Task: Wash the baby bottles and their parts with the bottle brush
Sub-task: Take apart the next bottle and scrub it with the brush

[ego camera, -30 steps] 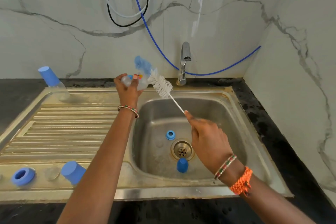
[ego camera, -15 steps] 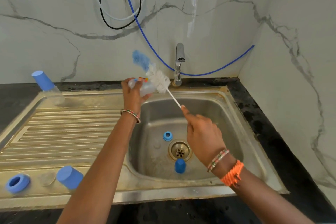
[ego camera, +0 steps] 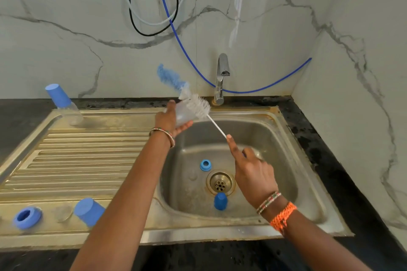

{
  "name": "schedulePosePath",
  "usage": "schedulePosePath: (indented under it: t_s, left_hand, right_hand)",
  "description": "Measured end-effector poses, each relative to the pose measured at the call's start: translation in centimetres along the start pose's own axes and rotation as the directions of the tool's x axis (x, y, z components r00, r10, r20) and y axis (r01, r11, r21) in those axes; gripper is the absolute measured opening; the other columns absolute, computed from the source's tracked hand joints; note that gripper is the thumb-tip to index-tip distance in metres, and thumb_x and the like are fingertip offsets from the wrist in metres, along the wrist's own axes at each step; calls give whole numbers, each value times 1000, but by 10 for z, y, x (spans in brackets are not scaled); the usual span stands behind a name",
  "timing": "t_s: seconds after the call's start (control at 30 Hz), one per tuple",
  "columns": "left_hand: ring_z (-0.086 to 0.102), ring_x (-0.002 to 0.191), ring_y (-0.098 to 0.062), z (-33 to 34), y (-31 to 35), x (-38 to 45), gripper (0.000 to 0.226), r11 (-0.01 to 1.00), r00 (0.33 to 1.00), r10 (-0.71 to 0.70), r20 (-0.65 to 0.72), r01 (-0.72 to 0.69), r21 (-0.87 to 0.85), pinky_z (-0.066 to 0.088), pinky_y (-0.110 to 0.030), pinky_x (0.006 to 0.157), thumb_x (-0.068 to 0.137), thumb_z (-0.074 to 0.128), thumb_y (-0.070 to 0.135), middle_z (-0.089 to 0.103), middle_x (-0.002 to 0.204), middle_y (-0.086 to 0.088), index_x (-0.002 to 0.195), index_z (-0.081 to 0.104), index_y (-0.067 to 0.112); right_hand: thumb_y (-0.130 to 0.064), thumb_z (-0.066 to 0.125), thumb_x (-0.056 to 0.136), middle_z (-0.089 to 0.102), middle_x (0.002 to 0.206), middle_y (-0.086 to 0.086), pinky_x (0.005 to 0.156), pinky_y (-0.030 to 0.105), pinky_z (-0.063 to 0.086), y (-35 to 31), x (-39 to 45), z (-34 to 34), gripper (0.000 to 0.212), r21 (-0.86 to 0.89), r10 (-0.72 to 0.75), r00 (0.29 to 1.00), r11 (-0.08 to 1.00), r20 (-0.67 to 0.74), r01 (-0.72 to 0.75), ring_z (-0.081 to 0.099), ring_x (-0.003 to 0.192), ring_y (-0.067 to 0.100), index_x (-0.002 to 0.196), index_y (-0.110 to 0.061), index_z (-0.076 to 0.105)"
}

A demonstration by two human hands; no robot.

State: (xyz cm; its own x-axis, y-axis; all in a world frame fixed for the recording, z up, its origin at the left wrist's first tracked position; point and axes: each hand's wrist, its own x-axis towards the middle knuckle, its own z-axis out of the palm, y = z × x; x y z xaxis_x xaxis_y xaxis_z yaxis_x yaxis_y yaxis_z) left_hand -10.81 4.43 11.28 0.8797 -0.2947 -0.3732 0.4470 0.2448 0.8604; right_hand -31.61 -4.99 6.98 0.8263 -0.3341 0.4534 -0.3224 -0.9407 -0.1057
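Observation:
My left hand [ego camera: 169, 120] grips a clear baby bottle [ego camera: 184, 113] above the sink's back left corner. My right hand [ego camera: 251, 169] holds the thin white handle of the bottle brush [ego camera: 199, 106], index finger stretched along it. The white bristles lie against the bottle's outside and the blue sponge tip points up to the left. A blue ring [ego camera: 205, 165] and a blue cap [ego camera: 220, 201] lie in the sink basin [ego camera: 275, 149] by the drain. On the drainboard sit a blue ring [ego camera: 27, 218], a clear teat [ego camera: 62, 212] and a blue cap [ego camera: 89, 211].
A second bottle with a blue cap [ego camera: 62, 103] stands tilted at the drainboard's back left corner. The tap [ego camera: 221, 79] rises behind the basin, with no water visible. Blue, black and white hoses hang on the marble wall. Black countertop surrounds the steel sink.
My left hand has turned the bottle; its coloured print no longer shows. The brush has slid across the bottle, and my right index finger now lies straight along the handle.

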Motion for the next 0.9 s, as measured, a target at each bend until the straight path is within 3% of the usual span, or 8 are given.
schedulePosePath:
  t_s: [0.1,0.2,0.27,0.37,0.47,0.57,0.73,0.9]
  left_hand:
    - [61,75,-22,5,-5,-8,28,999,997,-47,56,47,-4,53,-24,44,98,48,30,59,103,-16,111,51,5]
    - [57,60,-16,-11,18,-1,18,983,982,-111,153,132,-129,48,-18,41,98,40,20,58,92,-13,98,54,8]
    - [53,51,-15,-24,33,10,21,956,968,-190,163,220,-192,44,-17,36,96,38,22,55,84,-12,101,53,9]
    - [51,53,-15,-15,32,3,23,961,948,-249,198,268,-73,40,-15,33,94,38,25,57,79,-9,100,55,11]
    - [48,60,-16,2,15,-10,24,962,936,-255,242,271,-31,40,-14,33,95,38,28,56,80,-9,97,54,11]
    - [49,56,-16,-11,27,-6,17,941,938,-252,238,295,-168,39,-15,33,89,41,18,53,81,-10,94,55,9]
    - [48,60,-15,-32,35,1,19,940,943,-230,241,280,-197,39,-14,32,94,44,25,54,85,-9,105,53,11]
    - [48,54,-15,-11,18,-9,13,925,899,-251,358,332,-184,34,-14,29,86,43,17,50,78,-7,92,53,12]
  right_hand:
    - [10,77,49,47,62,7,31,19,20,-2,15,2,90,-3,6,999,1000,-53,-6,18,36,12,132,-13,52]
    - [8,78,53,47,63,5,30,20,21,10,3,3,93,-24,-32,997,999,-69,30,18,38,11,135,-17,42]
    - [6,79,54,49,65,5,30,21,21,18,-8,2,93,-46,-67,995,997,-70,64,17,40,11,135,-18,40]
    - [6,77,57,49,65,5,30,20,22,19,-4,3,90,-60,-86,990,995,-111,80,19,37,12,136,-17,40]
    - [6,59,71,48,66,5,31,20,20,12,19,7,71,-69,-94,977,994,-192,82,16,39,11,136,-17,40]
    - [-2,41,76,49,68,4,31,19,19,20,23,8,63,-86,-124,971,990,-203,108,16,41,11,136,-19,39]
    - [9,75,56,47,64,5,31,20,20,30,12,8,90,-58,-190,969,981,-157,183,18,40,10,135,-17,39]
    - [10,75,59,47,66,6,28,20,24,14,33,12,89,-9,-189,960,981,-207,191,19,39,10,137,-14,38]
